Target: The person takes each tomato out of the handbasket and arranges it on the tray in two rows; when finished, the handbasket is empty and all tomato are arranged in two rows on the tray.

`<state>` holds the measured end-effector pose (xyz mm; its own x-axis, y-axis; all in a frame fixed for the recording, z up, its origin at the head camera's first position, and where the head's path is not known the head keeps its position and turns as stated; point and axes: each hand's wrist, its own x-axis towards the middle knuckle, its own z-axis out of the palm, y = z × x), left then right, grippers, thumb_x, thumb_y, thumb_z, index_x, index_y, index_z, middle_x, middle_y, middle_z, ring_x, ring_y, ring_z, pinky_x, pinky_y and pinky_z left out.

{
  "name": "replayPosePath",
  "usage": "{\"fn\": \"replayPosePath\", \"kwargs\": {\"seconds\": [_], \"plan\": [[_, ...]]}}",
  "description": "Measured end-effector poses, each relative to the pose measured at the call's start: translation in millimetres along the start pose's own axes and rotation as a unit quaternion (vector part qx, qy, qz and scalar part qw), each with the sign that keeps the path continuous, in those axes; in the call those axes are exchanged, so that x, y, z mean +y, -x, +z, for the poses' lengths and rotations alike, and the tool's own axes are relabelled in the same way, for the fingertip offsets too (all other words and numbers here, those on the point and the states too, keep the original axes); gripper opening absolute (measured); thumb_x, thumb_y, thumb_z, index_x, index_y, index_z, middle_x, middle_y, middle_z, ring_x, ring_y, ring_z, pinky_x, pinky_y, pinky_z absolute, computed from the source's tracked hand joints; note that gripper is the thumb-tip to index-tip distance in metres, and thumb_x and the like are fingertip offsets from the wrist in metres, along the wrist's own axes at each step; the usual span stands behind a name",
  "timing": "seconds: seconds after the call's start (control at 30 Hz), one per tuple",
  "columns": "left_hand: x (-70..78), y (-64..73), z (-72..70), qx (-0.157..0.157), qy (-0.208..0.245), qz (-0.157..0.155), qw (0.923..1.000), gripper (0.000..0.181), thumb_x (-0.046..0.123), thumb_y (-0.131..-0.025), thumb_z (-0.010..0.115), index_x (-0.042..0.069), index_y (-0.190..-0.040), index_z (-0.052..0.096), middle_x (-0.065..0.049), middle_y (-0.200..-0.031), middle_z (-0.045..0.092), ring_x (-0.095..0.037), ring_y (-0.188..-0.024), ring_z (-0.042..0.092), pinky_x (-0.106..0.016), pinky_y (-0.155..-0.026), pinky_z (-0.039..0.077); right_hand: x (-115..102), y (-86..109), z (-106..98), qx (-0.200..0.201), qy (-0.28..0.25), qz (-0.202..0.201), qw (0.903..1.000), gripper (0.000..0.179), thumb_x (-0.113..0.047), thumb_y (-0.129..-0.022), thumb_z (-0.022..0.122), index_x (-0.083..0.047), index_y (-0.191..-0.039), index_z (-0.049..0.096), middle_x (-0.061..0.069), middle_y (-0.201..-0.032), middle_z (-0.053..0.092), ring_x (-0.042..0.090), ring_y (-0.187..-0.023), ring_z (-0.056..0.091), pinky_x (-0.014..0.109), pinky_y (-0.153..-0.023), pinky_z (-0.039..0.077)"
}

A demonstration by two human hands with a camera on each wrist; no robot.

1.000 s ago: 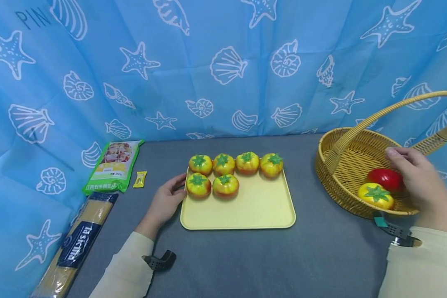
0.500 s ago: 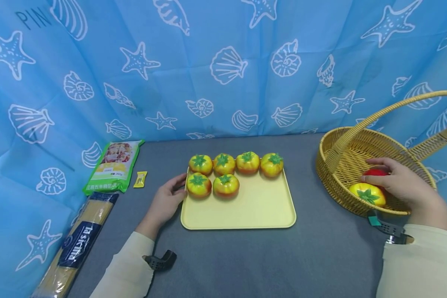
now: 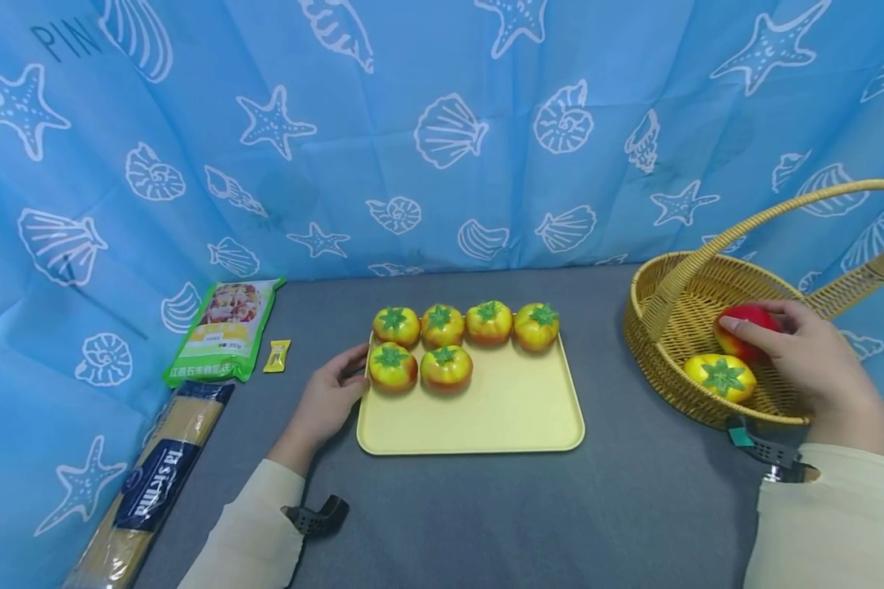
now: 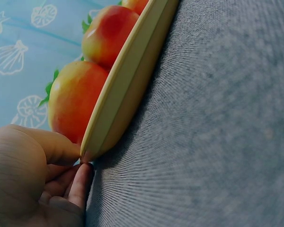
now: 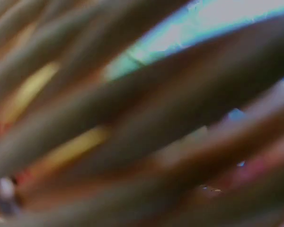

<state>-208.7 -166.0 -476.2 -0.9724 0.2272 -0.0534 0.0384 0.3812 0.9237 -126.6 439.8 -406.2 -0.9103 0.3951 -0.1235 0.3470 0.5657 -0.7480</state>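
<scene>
My left hand (image 3: 331, 394) pinches the left rim of a cream tray (image 3: 516, 409); in the left wrist view, the thumb lies over the rim and the fingers (image 4: 80, 187) lie below. On the tray stand several yellow-and-red tomatoes (image 3: 446, 368) with green star-shaped leaves, four-across at the back edge replaced by a row, two in front. Inside a wicker basket (image 3: 644, 348), my right hand (image 3: 818, 352) grips a red fruit (image 3: 747, 323), thumb on its near side. Beside it lies another yellow tomato (image 3: 722, 378). Basket weave, blurred, fills the right wrist view.
The basket's tall handle (image 3: 766, 214) arches over the right hand. At the left lie a green-edged food packet (image 3: 224, 327), a small yellow sachet (image 3: 277, 356) and a pasta pack (image 3: 158, 483). A blue patterned curtain (image 3: 383, 164) closes off the back.
My right hand has moved left and down inside the basket and taken hold of the red fruit, which now sits higher. The yellow tomato shifted left. The left hand stayed put.
</scene>
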Motion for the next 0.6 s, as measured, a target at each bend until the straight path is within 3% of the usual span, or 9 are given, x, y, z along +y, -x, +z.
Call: {"fn": "replayPosePath", "kwargs": {"seconds": [0.23,0.37,0.5,0.6], "plan": [[3.0,0.8,0.2,0.002,0.000,0.000,1.0000,0.058,0.004,-0.108,0.062,0.004,-0.164,0.048,-0.021,-0.154,0.056,-0.034,-0.137,0.060,-0.048,-0.113,0.050,-6.2,3.7,-3.7,0.049,-0.051,0.014,0.9974,0.096,-0.062,-0.103,0.064,-0.004,-0.171,0.028,0.035,-0.161,0.032,0.050,-0.125,0.042,0.013,-0.061,0.048],[4.4,1.1,0.6,0.004,-0.003,-0.002,1.0000,0.058,0.004,-0.107,0.062,0.004,-0.164,0.048,-0.021,-0.154,0.057,-0.034,-0.137,0.060,-0.048,-0.113,0.050,-15.1,10.2,-7.4,0.091,-0.132,0.011,0.9869,0.082,-0.054,-0.102,0.070,-0.023,-0.171,0.037,0.016,-0.159,0.040,0.024,-0.122,0.048,0.007,-0.068,0.051],[4.4,1.0,0.7,0.005,-0.006,-0.003,1.0000,0.058,0.004,-0.107,0.061,0.004,-0.164,0.048,-0.021,-0.155,0.056,-0.034,-0.138,0.059,-0.048,-0.113,0.050,-26.0,17.3,-10.4,0.127,-0.285,-0.019,0.9497,0.065,-0.030,-0.101,0.080,-0.030,-0.159,0.050,-0.001,-0.147,0.049,0.008,-0.117,0.048,0.005,-0.072,0.052],[4.3,1.0,0.8,0.005,-0.009,-0.003,0.9999,0.058,0.004,-0.107,0.061,0.004,-0.164,0.048,-0.021,-0.155,0.056,-0.034,-0.138,0.059,-0.049,-0.114,0.050,-33.6,21.7,-12.2,0.141,-0.396,-0.069,0.9046,0.057,-0.012,-0.101,0.080,-0.023,-0.151,0.056,-0.004,-0.139,0.053,0.008,-0.120,0.049,0.007,-0.074,0.054]]}}
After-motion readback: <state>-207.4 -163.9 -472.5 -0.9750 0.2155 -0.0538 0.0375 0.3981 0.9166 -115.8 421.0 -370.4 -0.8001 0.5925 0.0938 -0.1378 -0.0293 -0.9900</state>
